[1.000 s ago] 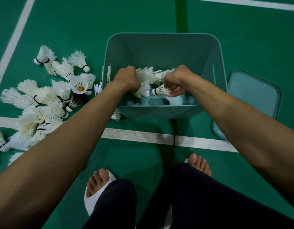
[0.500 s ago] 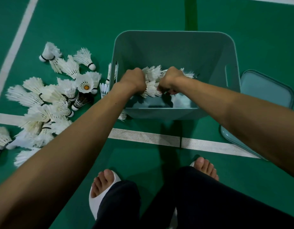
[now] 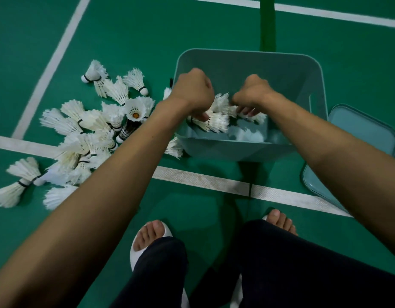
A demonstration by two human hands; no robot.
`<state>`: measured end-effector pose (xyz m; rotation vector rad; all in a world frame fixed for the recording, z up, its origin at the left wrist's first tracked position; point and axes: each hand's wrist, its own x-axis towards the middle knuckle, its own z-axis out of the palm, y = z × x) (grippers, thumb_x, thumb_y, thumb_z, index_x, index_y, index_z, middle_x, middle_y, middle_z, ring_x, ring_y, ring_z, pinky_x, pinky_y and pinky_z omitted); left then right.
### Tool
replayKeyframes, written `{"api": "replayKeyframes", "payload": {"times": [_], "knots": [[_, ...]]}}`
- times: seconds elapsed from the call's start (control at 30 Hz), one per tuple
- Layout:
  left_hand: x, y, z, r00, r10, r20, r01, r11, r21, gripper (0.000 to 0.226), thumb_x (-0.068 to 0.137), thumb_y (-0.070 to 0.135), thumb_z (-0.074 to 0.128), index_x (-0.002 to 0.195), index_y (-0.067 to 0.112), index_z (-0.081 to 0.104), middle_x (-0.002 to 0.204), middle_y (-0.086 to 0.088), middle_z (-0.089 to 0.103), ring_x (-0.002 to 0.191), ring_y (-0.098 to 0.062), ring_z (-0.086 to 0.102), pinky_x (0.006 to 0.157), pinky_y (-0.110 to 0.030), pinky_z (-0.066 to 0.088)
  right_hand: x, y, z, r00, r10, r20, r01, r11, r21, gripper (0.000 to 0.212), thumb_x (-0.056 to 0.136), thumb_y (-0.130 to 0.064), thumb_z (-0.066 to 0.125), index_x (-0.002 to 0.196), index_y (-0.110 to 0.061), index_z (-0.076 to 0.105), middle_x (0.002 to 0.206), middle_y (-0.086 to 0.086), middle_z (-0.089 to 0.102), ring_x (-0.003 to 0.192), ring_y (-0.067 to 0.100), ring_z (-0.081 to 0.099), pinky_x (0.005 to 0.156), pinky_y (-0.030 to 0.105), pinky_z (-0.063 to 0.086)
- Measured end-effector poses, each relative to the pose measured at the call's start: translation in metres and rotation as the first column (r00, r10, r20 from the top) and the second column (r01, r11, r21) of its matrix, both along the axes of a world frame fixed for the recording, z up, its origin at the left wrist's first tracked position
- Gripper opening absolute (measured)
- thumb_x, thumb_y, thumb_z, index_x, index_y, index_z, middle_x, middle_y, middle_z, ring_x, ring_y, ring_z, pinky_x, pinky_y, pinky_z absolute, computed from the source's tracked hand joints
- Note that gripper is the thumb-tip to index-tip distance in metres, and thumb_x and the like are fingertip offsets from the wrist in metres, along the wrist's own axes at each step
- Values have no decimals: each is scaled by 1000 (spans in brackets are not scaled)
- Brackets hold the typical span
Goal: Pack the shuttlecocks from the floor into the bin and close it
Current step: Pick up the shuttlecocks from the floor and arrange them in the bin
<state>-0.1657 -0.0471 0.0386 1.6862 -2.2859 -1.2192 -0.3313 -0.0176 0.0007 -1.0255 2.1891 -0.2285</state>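
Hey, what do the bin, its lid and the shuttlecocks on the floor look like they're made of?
Bin: likely moulded plastic, matte grey-teal; rounded corners and a cut-out handle slot. Lid: seemingly the same plastic, smooth with a raised rim. Shuttlecocks: white feather skirts, judging by separate ragged vanes; base material unclear.

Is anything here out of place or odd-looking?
One dark shuttlecock lies in the white pile left of the bin; every other one looks white. The lid lies on the floor to the bin's right.
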Motion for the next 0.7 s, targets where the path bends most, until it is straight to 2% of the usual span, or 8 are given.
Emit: {"api": "replayKeyframes", "payload": {"times": [0.07, 0.13, 0.2, 0.3, 0.4, 0.5, 0.57, 0.7], "knots": [[16, 3, 22, 987, 100, -122, -115, 986, -123, 30, 93, -4, 43, 100, -5, 72, 94, -23, 73, 63, -32, 75, 60, -46, 63, 11, -2, 15, 998, -22, -52, 12, 985, -170, 20, 84, -17, 67, 95, -1, 73, 82, 12, 76, 70, 21, 74, 67, 41, 65], [39, 9, 32, 963, 176, -206, -224, 944, -244, 32, 87, 0, 43, 89, 5, 74, 83, -12, 75, 66, -29, 74, 62, -39, 62, 31, -5, 33, 998, -24, -64, 3, 950, -312, 25, 79, -16, 65, 94, 0, 77, 90, 16, 77, 78, 22, 74, 72, 49, 64], [68, 17, 28, 937, 251, -243, -320, 894, -312, 30, 82, 5, 47, 85, 15, 75, 80, -2, 75, 71, -23, 72, 67, -34, 59, 58, -8, 46, 993, 28, -115, -70, 921, -384, 25, 75, -16, 63, 91, -3, 79, 91, 14, 78, 84, 25, 75, 74, 49, 64], [107, 25, 5, 901, 388, -194, -430, 860, -275, 30, 84, 3, 51, 97, 16, 75, 94, -1, 75, 85, -20, 68, 76, -33, 55, 93, -12, 54, 960, 110, -256, -227, 844, -485, 15, 78, -19, 64, 80, -12, 77, 83, 7, 76, 94, 27, 68, 78, 43, 61], [137, 22, -27, 865, 490, -111, -502, 846, -178, 27, 84, 2, 53, 102, 12, 70, 95, -3, 70, 85, -24, 66, 68, -31, 49, 120, -20, 56, 899, 204, -388, -403, 731, -550, 15, 86, -20, 61, 80, -16, 75, 83, 0, 72, 101, 24, 56, 79, 36, 49], [155, 15, -52, 864, 502, -28, -502, 858, -110, 19, 85, 7, 58, 103, 7, 65, 92, -7, 65, 89, -29, 62, 70, -33, 45, 143, -37, 51, 844, 407, -348, -535, 673, -510, 19, 82, -14, 59, 77, -11, 77, 80, 3, 75, 89, 23, 66, 81, 36, 56], [160, 11, -65, 871, 490, 6, -489, 869, -79, 20, 88, 13, 63, 105, 5, 61, 96, -11, 64, 93, -33, 62, 69, -35, 43, 159, -47, 47, 749, 578, -323, -661, 622, -419, 23, 78, -8, 55, 77, -6, 78, 79, 9, 77, 81, 26, 72, 81, 43, 60], [164, 0, -86, 871, 491, 16, -486, 867, -111, 44, 86, 17, 73, 119, 2, 47, 117, -20, 59, 105, -39, 58, 74, -42, 43, 179, -69, 41, 636, 746, -200, -772, 607, -188, 32, 83, 7, 48, 98, 4, 77, 103, 22, 75, 99, 35, 71, 88, 51, 58]]}}
